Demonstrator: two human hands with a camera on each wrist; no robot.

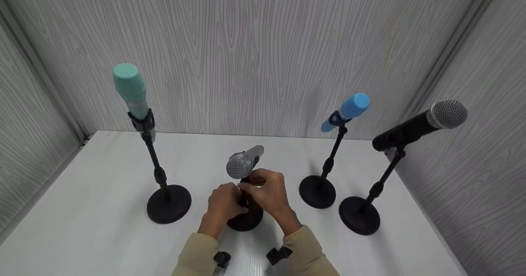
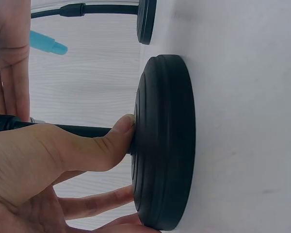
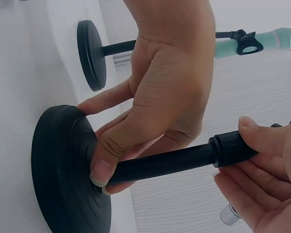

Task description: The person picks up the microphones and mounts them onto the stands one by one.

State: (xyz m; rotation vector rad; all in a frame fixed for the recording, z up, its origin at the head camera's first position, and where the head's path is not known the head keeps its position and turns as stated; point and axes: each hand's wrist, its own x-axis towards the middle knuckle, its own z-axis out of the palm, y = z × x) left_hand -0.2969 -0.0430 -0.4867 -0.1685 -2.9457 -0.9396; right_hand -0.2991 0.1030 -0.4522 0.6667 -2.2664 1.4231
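Note:
A silver microphone [image 1: 239, 165] with a mesh head sits tilted on a short black desk stand [image 1: 245, 225] at the middle of the table. My left hand [image 1: 224, 202] grips the foot of the pole, its thumb [image 2: 121, 127] against the pole where it meets the round base [image 2: 167, 141]. Higher up, my right hand [image 1: 269, 191] pinches the black collar [image 3: 230, 148] on the pole between thumb and fingers. The base stands flat on the table, partly covered by the left hand in the head view.
A stand with a green microphone [image 1: 129, 82] is on the left. To the right stand a blue microphone [image 1: 354, 105] and a black microphone [image 1: 411, 128], each on its own stand. Grey wood-patterned panels [image 1: 246, 54] enclose the white table [image 1: 102, 226].

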